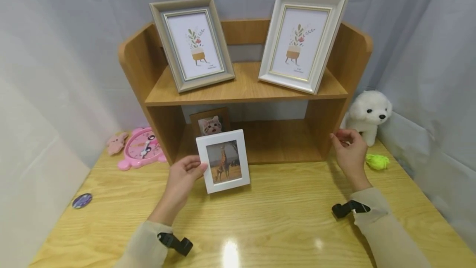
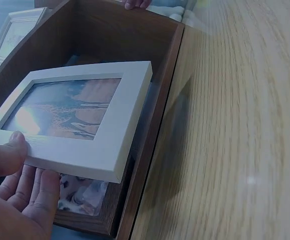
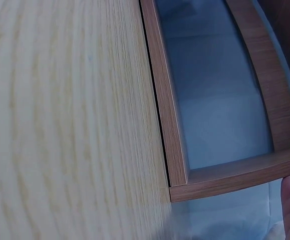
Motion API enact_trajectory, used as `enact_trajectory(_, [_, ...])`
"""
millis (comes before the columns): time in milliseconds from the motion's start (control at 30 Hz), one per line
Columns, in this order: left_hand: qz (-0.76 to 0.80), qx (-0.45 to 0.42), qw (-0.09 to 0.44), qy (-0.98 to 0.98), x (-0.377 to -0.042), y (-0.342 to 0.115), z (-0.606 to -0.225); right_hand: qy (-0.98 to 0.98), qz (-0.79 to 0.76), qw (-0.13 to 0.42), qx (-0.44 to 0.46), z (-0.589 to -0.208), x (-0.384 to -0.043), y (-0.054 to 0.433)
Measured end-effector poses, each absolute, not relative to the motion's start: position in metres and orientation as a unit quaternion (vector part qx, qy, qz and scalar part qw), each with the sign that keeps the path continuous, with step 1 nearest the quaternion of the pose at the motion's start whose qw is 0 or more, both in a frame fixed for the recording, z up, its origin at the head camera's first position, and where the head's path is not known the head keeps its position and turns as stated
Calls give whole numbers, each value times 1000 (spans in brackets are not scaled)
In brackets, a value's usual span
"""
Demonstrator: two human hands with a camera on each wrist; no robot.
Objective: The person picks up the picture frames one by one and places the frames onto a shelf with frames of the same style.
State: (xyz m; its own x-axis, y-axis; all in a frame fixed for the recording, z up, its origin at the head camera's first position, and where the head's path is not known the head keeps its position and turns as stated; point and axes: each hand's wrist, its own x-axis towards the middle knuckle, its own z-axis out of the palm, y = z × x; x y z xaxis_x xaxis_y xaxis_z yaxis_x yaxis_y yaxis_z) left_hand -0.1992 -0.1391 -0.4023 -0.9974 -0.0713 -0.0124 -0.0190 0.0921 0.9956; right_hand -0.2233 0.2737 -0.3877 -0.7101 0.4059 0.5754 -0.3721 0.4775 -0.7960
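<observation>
In the head view my left hand [image 1: 182,179] grips the left side of a white picture frame [image 1: 243,162] with a giraffe picture, tilted before the lower compartment. Seen from the left wrist, the thumb lies on top of that frame and the fingers are beneath it. Behind it, partly hidden, a brown picture frame [image 1: 224,117] with a cat picture stands inside the wooden shelf [image 1: 245,100]. My right hand [image 1: 351,152] holds the front edge of the shelf's right side panel with curled fingers; only some fingertips [image 3: 289,192] show in the right wrist view.
On the upper board stand a beige frame [image 1: 224,53] and a silver-white frame [image 1: 323,49]. To the left lie a pink clock [image 1: 139,146], a small pink toy [image 1: 117,144] and a purple disc [image 1: 82,200]. A white plush dog [image 1: 368,111] and a yellow-green ball [image 1: 377,161] are at right.
</observation>
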Motion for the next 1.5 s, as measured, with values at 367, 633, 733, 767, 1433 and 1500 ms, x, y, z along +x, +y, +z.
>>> enact_trajectory(367, [-688,8,11,-725,-212,-116,-401,-778,500,380,-11,-387,-221,272])
enact_trajectory(633, [-691,-1,5,-723,-221,-96,-398,-777,499,384,-11,-385,-222,273])
enact_trajectory(733, [-686,-8,6,-727,-224,-90,-399,-780,495,383,-17,-384,-220,273])
enact_trajectory(767, [-685,-10,7,-728,-226,-88,-400,-780,495,383,-18,-384,-220,273])
enact_trajectory(1433, [-688,-27,21,-725,-254,-53,-408,-768,503,395,-20,-418,-249,297])
enact_trajectory(1500, [-685,-29,27,-727,-257,-50,-409,-770,500,396,-17,-418,-248,297])
